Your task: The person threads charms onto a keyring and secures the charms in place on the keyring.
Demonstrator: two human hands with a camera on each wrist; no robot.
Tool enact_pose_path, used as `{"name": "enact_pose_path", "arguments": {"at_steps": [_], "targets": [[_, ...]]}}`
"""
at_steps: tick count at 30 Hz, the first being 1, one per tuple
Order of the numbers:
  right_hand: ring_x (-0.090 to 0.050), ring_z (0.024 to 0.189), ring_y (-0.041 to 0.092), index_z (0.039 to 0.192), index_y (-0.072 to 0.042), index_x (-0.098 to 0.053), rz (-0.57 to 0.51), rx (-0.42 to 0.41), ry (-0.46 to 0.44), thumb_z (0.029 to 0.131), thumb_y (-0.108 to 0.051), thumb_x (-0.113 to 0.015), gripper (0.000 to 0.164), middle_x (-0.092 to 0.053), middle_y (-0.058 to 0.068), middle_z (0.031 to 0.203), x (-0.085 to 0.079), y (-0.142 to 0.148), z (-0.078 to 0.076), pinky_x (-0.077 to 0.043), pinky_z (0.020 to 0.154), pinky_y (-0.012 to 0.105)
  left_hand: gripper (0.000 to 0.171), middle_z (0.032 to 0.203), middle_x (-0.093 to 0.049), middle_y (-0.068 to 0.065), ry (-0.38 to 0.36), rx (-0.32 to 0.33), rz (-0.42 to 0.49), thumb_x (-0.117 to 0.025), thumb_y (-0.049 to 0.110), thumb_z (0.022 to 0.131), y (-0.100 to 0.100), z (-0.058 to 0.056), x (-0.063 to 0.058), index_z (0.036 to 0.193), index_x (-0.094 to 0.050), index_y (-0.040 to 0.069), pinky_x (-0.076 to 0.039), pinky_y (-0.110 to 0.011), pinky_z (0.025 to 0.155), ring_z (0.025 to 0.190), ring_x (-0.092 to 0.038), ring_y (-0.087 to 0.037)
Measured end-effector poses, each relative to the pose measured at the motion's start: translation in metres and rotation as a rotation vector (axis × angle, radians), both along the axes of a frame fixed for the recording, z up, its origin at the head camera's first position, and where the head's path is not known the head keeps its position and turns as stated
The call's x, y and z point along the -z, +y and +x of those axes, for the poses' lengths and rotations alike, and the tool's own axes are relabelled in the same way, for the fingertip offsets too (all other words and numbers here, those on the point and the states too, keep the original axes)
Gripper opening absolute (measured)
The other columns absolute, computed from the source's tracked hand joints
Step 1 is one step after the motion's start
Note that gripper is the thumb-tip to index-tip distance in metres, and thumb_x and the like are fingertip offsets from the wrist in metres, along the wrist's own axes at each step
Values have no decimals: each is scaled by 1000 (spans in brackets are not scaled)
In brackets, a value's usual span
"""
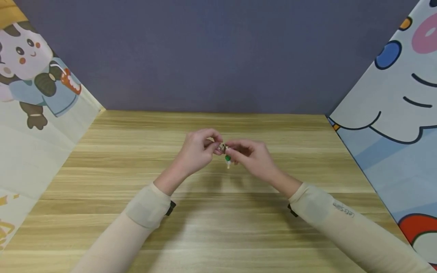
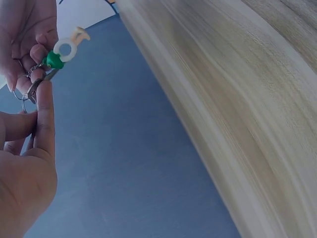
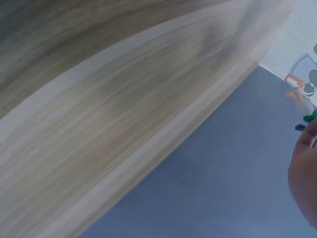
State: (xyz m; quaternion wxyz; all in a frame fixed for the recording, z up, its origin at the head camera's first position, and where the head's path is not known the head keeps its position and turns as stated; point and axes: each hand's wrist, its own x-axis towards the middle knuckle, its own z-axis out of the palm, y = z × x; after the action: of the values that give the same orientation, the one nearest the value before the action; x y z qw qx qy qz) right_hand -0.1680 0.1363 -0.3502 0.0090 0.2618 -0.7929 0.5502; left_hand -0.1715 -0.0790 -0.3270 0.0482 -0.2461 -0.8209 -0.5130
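Over the middle of the table, both hands hold a small keychain. Its metal part [image 1: 222, 148] lies between the fingertips, and a green and white charm [image 1: 228, 158] hangs below. The left hand [image 1: 196, 151] pinches the metal end from the left. From the other side, the right hand [image 1: 256, 156] grips near the charm's chain. In the left wrist view the charm has a green bead [image 2: 54, 60], a white ring and a beige end piece [image 2: 79, 35]. Thin metal rings [image 2: 23, 104] show among the fingers, which partly hide them. The right wrist view catches only the charm's green part [image 3: 309, 117] at its edge.
The wood-grain table [image 1: 218, 227] spreads under both arms. A plain dark blue-grey wall [image 1: 218, 57] stands behind it. Cartoon-printed panels rise at the left [image 1: 41, 125] and right [image 1: 385, 125]. Pale sleeves cover both forearms, with a dark piece under each wrist.
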Motion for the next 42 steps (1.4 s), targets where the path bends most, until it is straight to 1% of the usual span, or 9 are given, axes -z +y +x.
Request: {"name": "enact_pose_path", "arguments": {"at_steps": [6, 11, 18, 21, 26, 29, 34, 38, 42], "targets": [[-70, 77, 15, 118, 4, -75, -37, -102, -134, 109, -9, -60, 22, -77, 22, 103, -1, 5, -4, -62, 70, 31, 15, 105, -74, -17, 54, -2, -56, -59, -13, 100, 1, 2, 0, 103, -71, -2, -64, -20, 70, 86, -82, -25], [-72, 80, 11, 112, 10, -76, -40, -112, -158, 109, -6, -58, 24, -77, 27, 103, -2, 5, -4, -63, 73, 28, 17, 103, -74, -16, 91, -15, -105, -59, -14, 99, 2, 4, -1, 102, -71, -2, -65, -22, 70, 84, -81, -25], [-71, 73, 14, 107, 8, -80, 25, -71, 77, 103, 3, -64, 17, -77, 26, 96, 2, 5, -4, -62, 65, 28, 21, 99, -75, -15, 119, -18, -152, -58, -16, 96, 5, 4, -2, 98, -72, -1, -62, -17, 64, 81, -81, -25], [-70, 70, 16, 104, 7, -81, 51, -35, 127, 103, 2, -65, 16, -78, 21, 91, 2, 4, -4, -61, 63, 30, 22, 99, -76, -15, 110, -10, -164, -57, -16, 96, 5, 5, -3, 98, -72, 0, -61, -17, 62, 79, -81, -24], [-70, 67, 15, 100, 2, -83, 80, 28, 77, 104, -6, -67, 18, -78, 19, 87, 0, 4, -4, -61, 62, 27, 24, 100, -76, -16, 76, 21, -170, -56, -16, 96, 7, 6, -3, 98, -72, 1, -61, -18, 63, 77, -80, -20], [-69, 66, 11, 99, 1, -83, 95, 63, 44, 104, -8, -68, 19, -78, 19, 85, -1, 4, -3, -62, 61, 31, 23, 100, -77, -17, 42, 38, -165, -57, -16, 96, 7, 5, -2, 98, -72, 0, -62, -19, 63, 76, -79, -17], [-70, 62, 12, 98, 0, -83, 97, 97, 13, 104, -10, -69, 19, -78, 14, 80, -3, 2, -3, -64, 59, 40, 19, 107, -75, -18, -146, 67, -115, -58, -12, 100, 9, 3, 1, 104, -72, 0, -65, -23, 68, 82, -80, -21], [-68, 60, 16, 95, -4, -84, 111, 102, 15, 105, -14, -69, 21, -77, 9, 75, -5, 2, -4, -59, 54, 32, 18, 112, -73, -17, -265, 29, -45, -57, -9, 103, 8, 0, 0, 108, -72, 1, -66, -28, 72, 86, -81, -23], [-65, 58, 21, 91, -5, -84, 134, 80, 79, 104, -11, -69, 21, -75, 8, 73, -6, 4, -4, -51, 50, 23, 18, 109, -74, -16, -253, -9, -12, -59, -9, 103, 8, -1, -4, 106, -72, 2, -66, -30, 72, 84, -81, -21]]}}
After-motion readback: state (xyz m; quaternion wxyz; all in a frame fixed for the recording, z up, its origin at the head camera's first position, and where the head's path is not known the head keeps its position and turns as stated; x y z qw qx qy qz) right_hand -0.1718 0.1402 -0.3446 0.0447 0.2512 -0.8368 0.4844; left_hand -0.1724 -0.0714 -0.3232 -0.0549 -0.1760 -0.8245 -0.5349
